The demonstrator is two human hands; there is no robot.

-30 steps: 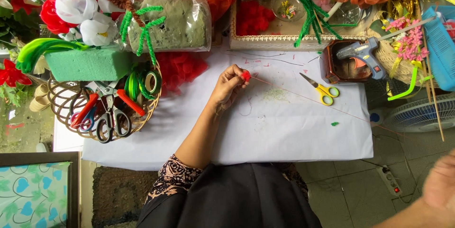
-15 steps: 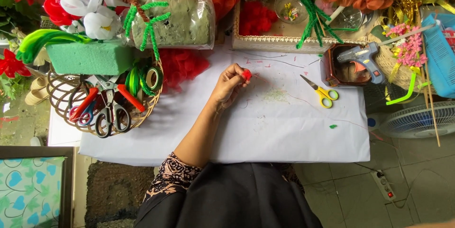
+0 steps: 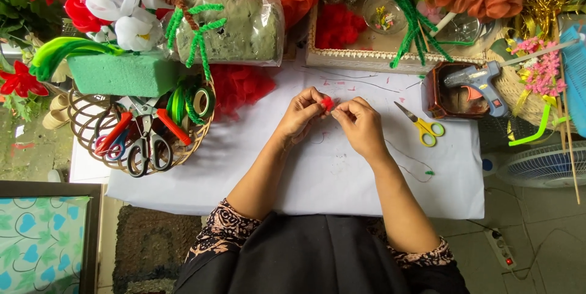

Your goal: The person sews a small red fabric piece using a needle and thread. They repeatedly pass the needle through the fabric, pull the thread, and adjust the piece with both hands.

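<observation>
— What sits on the bench [image 3: 183,166]?
— Yellow scissors [image 3: 422,125], a glue gun [image 3: 476,78] in a brown holder, and a wire basket [image 3: 183,147] of tools.
— And that wrapped green block [image 3: 244,31]?
— Possibly floral foam.

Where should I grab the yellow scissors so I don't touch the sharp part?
Take the yellow scissors by their yellow loops, which lie at the lower right end, nearest the table's front edge. The closed metal blades point up and left, towards the right hand, so coming in from the lower right probably keeps your fingers off them. They lie flat on the white paper, with open room around the handles.
</observation>
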